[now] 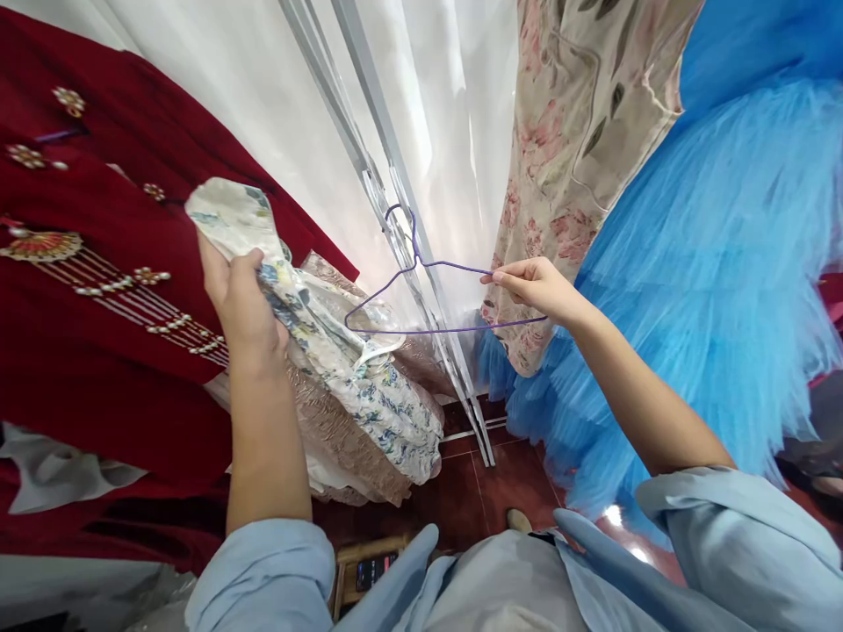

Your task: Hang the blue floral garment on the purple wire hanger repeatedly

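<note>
My left hand (247, 303) grips the top of a white dress with a blue and yellow floral print (375, 408); the dress hangs down from it toward the lower middle. A white strap or tie loops at the dress's side. Out to the right, my right hand (536, 285) pinches one shoulder of a thin purple hanger (448, 330). Nothing hangs on the hanger, and its hook points up, in front of metal poles. The hanger's left end overlaps the floral dress in view; whether they touch I cannot tell.
A dark red velvet garment (132, 351) with beaded ornaments hangs at left. Pink-flowered beige fabric (559, 158) and a blue tulle dress (724, 237) hang at right. Metal poles (378, 167) stand before a white curtain (454, 114). A phone (375, 572) lies below on a wooden surface.
</note>
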Available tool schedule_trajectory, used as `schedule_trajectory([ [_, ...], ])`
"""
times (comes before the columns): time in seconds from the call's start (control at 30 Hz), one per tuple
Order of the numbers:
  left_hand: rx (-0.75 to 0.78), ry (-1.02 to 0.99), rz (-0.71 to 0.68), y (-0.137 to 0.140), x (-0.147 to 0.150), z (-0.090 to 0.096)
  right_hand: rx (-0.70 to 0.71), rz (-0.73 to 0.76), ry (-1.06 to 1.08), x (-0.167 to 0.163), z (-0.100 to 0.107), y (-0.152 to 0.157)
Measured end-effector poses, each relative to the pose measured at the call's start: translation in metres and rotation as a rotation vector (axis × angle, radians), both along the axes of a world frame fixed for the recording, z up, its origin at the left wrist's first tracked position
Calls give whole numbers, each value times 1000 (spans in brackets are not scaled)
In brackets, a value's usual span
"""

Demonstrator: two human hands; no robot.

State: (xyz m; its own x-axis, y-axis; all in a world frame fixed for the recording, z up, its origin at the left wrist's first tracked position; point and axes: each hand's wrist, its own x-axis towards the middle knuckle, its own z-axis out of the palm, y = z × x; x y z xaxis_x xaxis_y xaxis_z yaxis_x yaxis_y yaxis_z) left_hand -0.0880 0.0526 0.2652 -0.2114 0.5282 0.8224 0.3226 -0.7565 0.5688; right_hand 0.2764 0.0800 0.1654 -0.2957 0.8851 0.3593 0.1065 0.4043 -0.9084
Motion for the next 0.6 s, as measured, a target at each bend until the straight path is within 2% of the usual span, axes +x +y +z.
schedule_trajectory([
  [0.17,86,53,89,-24,18,-1,3,-27,-27,-2,1,0],
  [0.27,87,114,137,-39,56,-14,1,-15,-3,-3,-1,2],
  [0.33,-24,191,129,-43,96,-33,-15,-3,19,-6,-4,3],
  [0.4,-151,296,27,-39,141,-58,-55,5,50,-9,-8,4],
  [0.5,-158,388,-169,-27,200,-94,-168,39,115,-12,-15,6],
  [0.6,-166,394,-235,-27,232,-117,-252,79,137,-15,-21,8],
])
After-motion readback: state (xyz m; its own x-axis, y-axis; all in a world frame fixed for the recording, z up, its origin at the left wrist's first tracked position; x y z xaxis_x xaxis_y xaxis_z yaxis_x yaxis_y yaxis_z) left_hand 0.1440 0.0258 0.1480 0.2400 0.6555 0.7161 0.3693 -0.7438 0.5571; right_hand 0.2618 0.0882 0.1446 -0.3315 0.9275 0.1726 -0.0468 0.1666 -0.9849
